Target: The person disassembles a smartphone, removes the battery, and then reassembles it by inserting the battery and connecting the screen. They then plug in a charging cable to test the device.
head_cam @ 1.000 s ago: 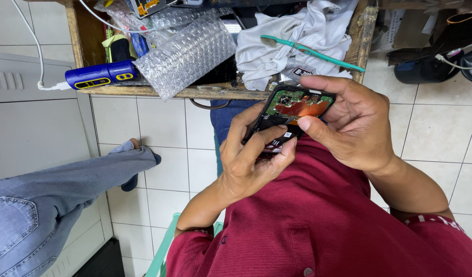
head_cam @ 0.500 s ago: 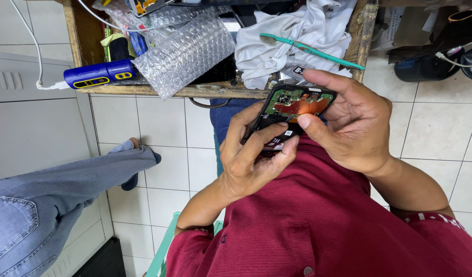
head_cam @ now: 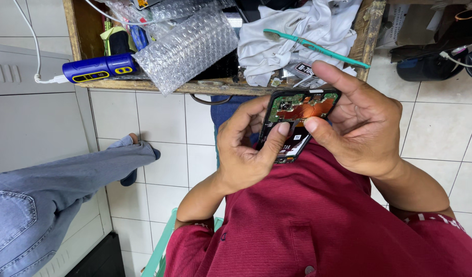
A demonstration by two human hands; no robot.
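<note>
Both hands hold an opened smartphone [head_cam: 299, 119] with its back cover off, showing a green circuit board and a copper-coloured patch. My left hand [head_cam: 246, 149] grips the phone's lower left side, its thumb pressed on the inner parts. My right hand [head_cam: 361, 123] wraps around the phone's right and top edge, with its thumb tip meeting the left thumb near the middle of the board. The phone sits just above my red shirt [head_cam: 323, 220].
A wooden tray table [head_cam: 226, 87] ahead carries bubble wrap [head_cam: 187, 43], a blue and yellow tool [head_cam: 97, 68] on a white cable, a white cloth [head_cam: 302, 31] and a teal toothbrush [head_cam: 315, 47]. Another person's jeans-clad leg [head_cam: 51, 190] stretches over the white tiled floor at left.
The phone and both hands have stayed almost still; my thumbs have shifted slightly on the board.
</note>
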